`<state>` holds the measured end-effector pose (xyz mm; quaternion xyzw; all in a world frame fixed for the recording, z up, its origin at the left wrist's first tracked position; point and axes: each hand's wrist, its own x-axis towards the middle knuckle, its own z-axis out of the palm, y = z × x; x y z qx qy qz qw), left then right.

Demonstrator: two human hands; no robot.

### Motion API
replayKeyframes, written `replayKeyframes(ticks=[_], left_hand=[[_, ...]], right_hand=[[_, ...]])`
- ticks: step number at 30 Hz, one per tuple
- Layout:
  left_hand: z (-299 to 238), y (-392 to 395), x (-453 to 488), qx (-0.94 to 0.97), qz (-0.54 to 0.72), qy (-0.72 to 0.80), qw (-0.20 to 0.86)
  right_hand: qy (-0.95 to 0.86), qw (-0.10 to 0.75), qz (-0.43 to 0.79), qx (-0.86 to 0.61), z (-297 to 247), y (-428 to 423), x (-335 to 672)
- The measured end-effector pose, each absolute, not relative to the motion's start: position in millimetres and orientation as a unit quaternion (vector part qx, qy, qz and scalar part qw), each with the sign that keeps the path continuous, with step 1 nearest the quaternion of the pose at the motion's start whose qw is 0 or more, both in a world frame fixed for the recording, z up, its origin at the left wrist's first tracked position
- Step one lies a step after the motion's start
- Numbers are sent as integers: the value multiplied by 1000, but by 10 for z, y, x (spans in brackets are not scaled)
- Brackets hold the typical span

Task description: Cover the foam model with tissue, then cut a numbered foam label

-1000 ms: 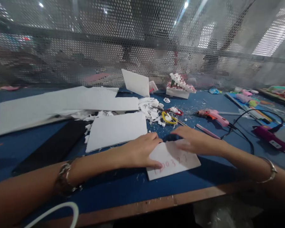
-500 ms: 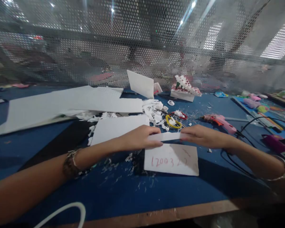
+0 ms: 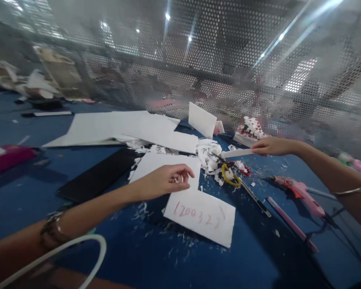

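Blue table (image 3: 144,257), viewed from its front edge. Nearest, a white card (image 3: 200,218) marked with red digits lies flat, midway along the table and toward the front edge. Just beyond, the left hand (image 3: 168,182) is released, its fingers loosely curled, in front of a blank white board (image 3: 152,161). Farther back, the right hand (image 3: 272,146) pinches one end of a white strip (image 3: 237,153), whose other end points left toward white scraps (image 3: 208,152). Near the rear edge stands a tilted white panel (image 3: 202,119).
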<state>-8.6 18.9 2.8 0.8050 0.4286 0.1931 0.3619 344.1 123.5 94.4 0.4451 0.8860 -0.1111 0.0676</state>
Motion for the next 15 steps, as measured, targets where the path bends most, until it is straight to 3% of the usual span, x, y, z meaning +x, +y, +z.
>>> replayKeyframes(ticks=[5, 9, 15], left_hand=[[306, 375, -21, 811, 269, 410, 320], [560, 638, 56, 819, 318, 382, 285], [806, 1463, 142, 848, 299, 360, 248]], right_hand=[[891, -32, -97, 443, 760, 1248, 3293], [898, -46, -271, 344, 664, 881, 2892], [877, -100, -236, 406, 589, 855, 2884]])
